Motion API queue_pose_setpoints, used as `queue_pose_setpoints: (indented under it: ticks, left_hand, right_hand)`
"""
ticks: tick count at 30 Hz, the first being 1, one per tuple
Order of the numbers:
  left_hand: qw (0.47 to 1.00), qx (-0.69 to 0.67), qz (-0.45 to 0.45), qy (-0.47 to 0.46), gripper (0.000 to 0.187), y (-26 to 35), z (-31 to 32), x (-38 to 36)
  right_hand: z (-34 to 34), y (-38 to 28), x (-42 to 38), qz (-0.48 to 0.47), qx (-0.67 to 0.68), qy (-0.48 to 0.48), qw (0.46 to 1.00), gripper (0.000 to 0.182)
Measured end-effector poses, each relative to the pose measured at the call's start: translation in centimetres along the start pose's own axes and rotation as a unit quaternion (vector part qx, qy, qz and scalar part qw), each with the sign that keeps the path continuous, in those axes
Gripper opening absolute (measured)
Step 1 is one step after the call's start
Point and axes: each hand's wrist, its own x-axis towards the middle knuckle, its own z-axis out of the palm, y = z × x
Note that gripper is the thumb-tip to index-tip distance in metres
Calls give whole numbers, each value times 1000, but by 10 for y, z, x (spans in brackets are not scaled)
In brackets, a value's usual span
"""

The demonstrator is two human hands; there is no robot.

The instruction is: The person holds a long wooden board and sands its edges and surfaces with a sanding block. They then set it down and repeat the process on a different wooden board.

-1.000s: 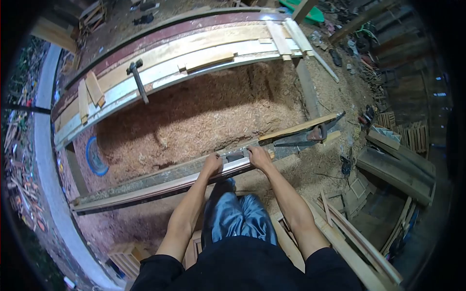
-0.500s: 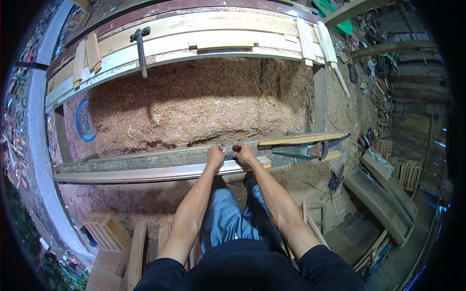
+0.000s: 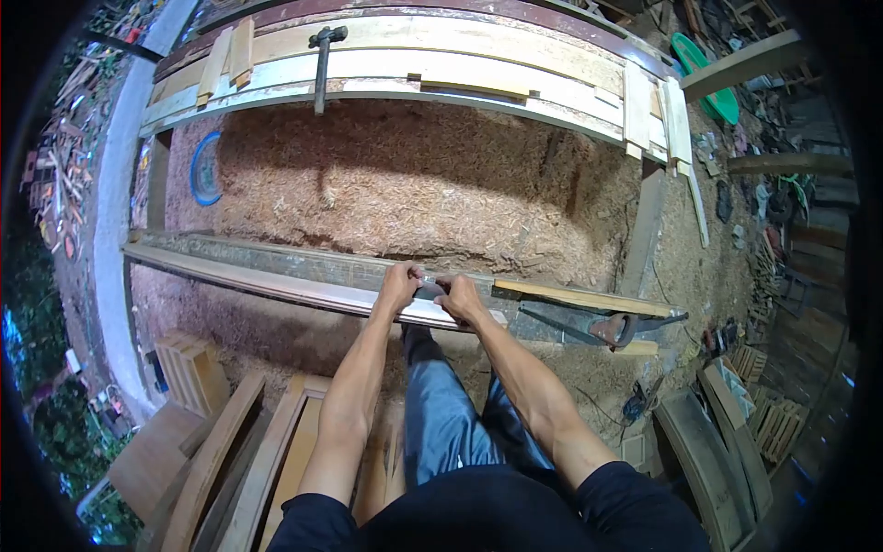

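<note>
A long pale wooden plank (image 3: 276,287) lies on a weathered bench beam (image 3: 276,258) in front of me. My left hand (image 3: 401,283) and my right hand (image 3: 460,296) sit close together on the plank's near end, both gripping a small dark tool (image 3: 430,291) that lies between them; most of it is hidden by my fingers. A handsaw (image 3: 598,327) with a reddish handle lies on the beam just right of my right hand, beside a thin yellow strip of wood (image 3: 579,298).
Sawdust (image 3: 414,193) covers the ground between the beam and a far bench (image 3: 441,64) carrying boards and a hammer (image 3: 322,51). A blue ring (image 3: 204,168) lies at the left. Wooden frames (image 3: 239,451) and crates (image 3: 189,368) stand near my legs; scrap wood fills the right.
The view has swung to the right and tilted, so the plank now slopes down to the right. My hands have stayed together on the tool at the plank's end.
</note>
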Motion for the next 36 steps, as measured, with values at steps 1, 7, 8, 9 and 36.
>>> queue_pose_setpoints:
  ticks: [1,7,8,9,36]
  left_hand:
    - [1000,4,0,-4,16,3,-4,-1]
    - [983,155,-59,-83,26,11,-15,-10]
    - [980,168,-73,-77,29,15,-14,-8]
    - [977,182,-83,-73,31,16,-11,-4]
    - [881,109,-26,460,66,42,64,-83]
  right_hand:
    - [4,4,5,-29,-32,1,999,46]
    - [25,13,16,-54,-38,46,997,32]
    - [28,17,20,-66,-49,68,994,30]
    - [26,16,22,-74,-76,32,994,26]
    - [-28,58,-52,-135,260,183,938,28]
